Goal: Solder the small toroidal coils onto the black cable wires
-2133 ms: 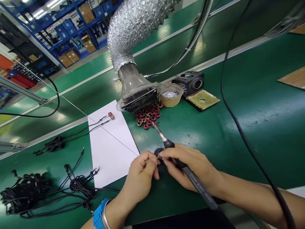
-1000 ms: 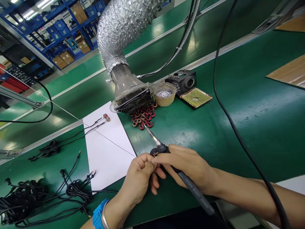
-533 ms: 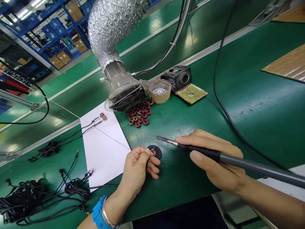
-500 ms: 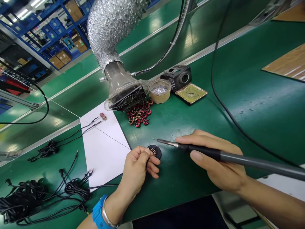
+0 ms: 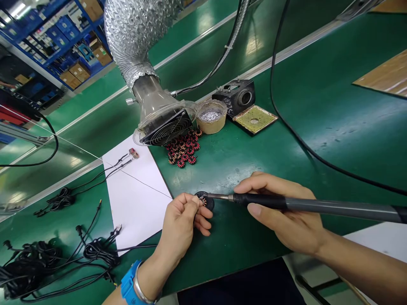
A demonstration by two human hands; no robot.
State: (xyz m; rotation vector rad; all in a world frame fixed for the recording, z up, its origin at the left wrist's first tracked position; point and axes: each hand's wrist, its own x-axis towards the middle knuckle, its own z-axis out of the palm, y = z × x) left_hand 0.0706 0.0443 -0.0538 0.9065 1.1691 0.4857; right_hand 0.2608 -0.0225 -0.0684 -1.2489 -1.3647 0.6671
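My left hand (image 5: 181, 224) is pinched shut on a thin black wire (image 5: 136, 177), holding its end at a small copper-wound toroid coil (image 5: 202, 201). The coil lies on a round black pad (image 5: 203, 200), partly hidden by my fingertips. My right hand (image 5: 280, 212) grips a grey and black soldering iron (image 5: 302, 202). Its metal tip reaches left and sits at the coil, next to my left fingertips. Whether the tip touches the coil is too small to tell.
A fume extractor nozzle (image 5: 165, 127) with a fan grille hangs over a pile of toroid coils (image 5: 182, 148). Nearby stand a solder tin (image 5: 211, 116), an iron holder (image 5: 237, 97) and a sponge tray (image 5: 254, 119). Bundled black cables (image 5: 32, 267) lie left, beside a white sheet (image 5: 133, 203).
The soldering iron has swung from pointing up the bench to lying nearly level, and its tip has moved onto the coil. The whole view has drifted slightly.
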